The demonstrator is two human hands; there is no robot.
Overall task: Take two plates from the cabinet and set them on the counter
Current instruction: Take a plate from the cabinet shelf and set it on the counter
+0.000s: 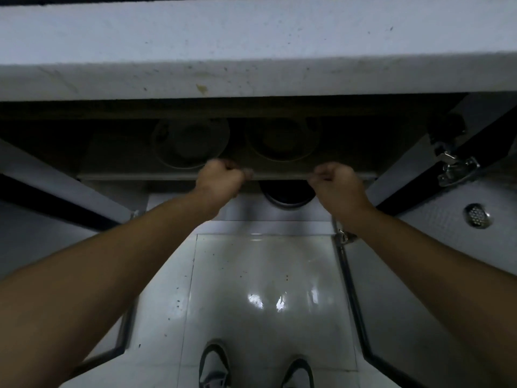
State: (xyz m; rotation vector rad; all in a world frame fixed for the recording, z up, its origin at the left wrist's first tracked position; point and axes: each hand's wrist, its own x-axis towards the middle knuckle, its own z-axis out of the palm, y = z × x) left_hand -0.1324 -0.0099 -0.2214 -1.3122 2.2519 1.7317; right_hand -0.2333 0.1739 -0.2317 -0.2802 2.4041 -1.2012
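Observation:
Two round plates lie side by side on a dark shelf inside the open cabinet under the counter (251,77): the left plate (190,141) and the right plate (282,138). My left hand (221,180) is curled over the shelf's front rail (279,175), just below the left plate's near rim. My right hand (338,186) is curled on the same rail, right of and below the right plate. Neither hand holds a plate. The fingertips are blurred and partly hidden.
Both cabinet doors stand open, the left door (56,186) and the right door (447,175) with a metal hinge (454,169). A dark bowl (285,198) sits on a lower level between my hands. My shoes (215,365) stand on white floor tiles.

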